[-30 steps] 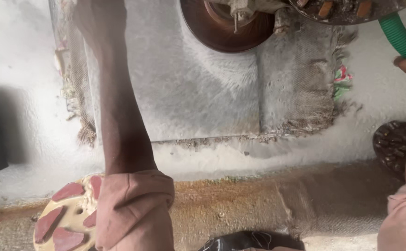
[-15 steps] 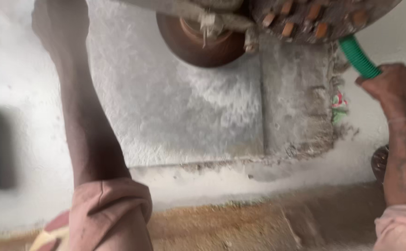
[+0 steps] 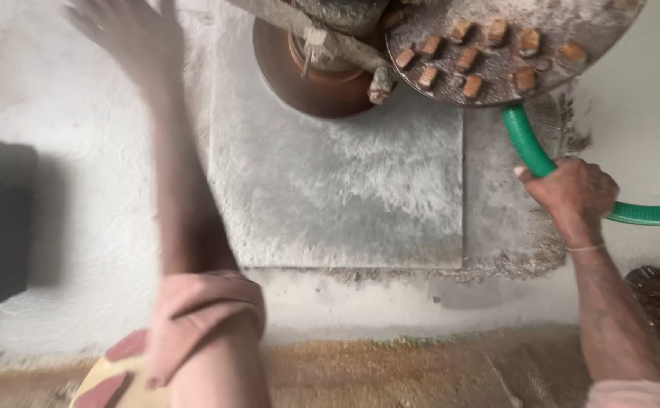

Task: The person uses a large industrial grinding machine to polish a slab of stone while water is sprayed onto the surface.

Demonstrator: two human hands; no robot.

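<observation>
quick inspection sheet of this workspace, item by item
surface: pale wet floor coated in grey slurry, with a brown muddy strip along the near edge
job's things: grey stone slab lying flat; a grinding disc with brown blocks tilted above its far right corner; a brown disc over its far edge
clutter: dark block at left; yellow disc with red segments at the near edge
grippers: left hand raised and blurred, holding nothing; right hand grips the hose
cables: green hose runs from under the grinding disc out to the right
surroundings: nothing seen
</observation>
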